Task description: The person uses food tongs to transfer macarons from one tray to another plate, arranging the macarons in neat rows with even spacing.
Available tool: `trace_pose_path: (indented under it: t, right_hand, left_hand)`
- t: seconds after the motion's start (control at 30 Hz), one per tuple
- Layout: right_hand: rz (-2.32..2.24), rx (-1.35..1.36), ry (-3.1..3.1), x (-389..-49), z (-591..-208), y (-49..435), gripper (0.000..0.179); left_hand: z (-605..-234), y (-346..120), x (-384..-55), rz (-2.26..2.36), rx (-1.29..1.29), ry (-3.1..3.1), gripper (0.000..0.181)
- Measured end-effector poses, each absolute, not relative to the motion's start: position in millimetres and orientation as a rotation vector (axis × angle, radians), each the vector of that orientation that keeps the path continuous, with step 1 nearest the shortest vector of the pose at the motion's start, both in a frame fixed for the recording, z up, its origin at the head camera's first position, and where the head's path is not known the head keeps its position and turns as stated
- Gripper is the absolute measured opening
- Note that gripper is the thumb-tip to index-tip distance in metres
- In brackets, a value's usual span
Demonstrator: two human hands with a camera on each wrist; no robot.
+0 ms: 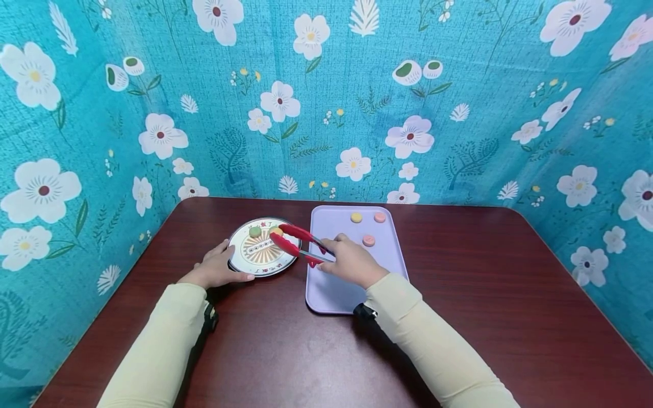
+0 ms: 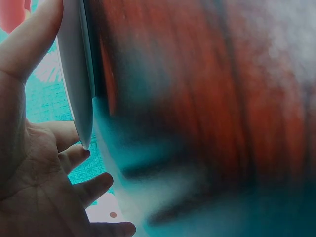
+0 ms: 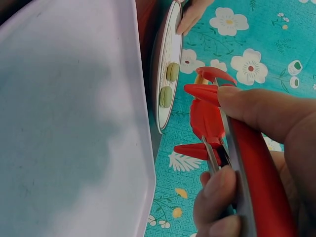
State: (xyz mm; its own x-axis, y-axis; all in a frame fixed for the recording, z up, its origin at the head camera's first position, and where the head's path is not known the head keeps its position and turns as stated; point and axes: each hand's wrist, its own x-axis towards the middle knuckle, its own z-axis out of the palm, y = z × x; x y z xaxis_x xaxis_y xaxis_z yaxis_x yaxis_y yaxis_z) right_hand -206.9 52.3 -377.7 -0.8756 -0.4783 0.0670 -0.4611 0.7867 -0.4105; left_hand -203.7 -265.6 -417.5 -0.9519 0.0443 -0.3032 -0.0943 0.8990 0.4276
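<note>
My right hand (image 1: 353, 262) grips red-tipped metal tongs (image 3: 256, 177) over the left edge of the lilac tray. Their red tips (image 1: 285, 243) reach over the white patterned plate (image 1: 265, 267), around a yellow macaron (image 1: 276, 231). Two green macarons (image 3: 166, 97) show on the plate in the right wrist view. At the plate's left side, my left hand (image 1: 211, 267) rests with its thumb along the near rim and its spread fingers by the left rim. In the left wrist view the plate's edge (image 2: 79, 74) lies against the thumb and fingertips; ring and little fingers extend past it.
On the lilac tray (image 1: 329, 297), right of the plate, lie a yellow macaron (image 1: 356, 217) and two pink macarons (image 1: 368, 240). Both stand on a dark red-brown table (image 1: 484, 283). A turquoise flowered cloth (image 1: 326, 113) hangs along its back and sides.
</note>
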Motion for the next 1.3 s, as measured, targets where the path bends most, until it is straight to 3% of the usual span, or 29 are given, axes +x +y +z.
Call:
trace_pose_path:
  t: [0.6, 1.3]
  right_hand:
    - [-0.658, -0.758, 2.908, -205, -380, 41, 0.053]
    - [-0.585, -0.780, 2.889, -205, -377, 22, 0.063]
  left_hand:
    - [-423, -266, -204, 0.680, -0.057, 2.743, 0.114]
    - [-421, -267, -204, 0.684, -0.045, 2.744, 0.115]
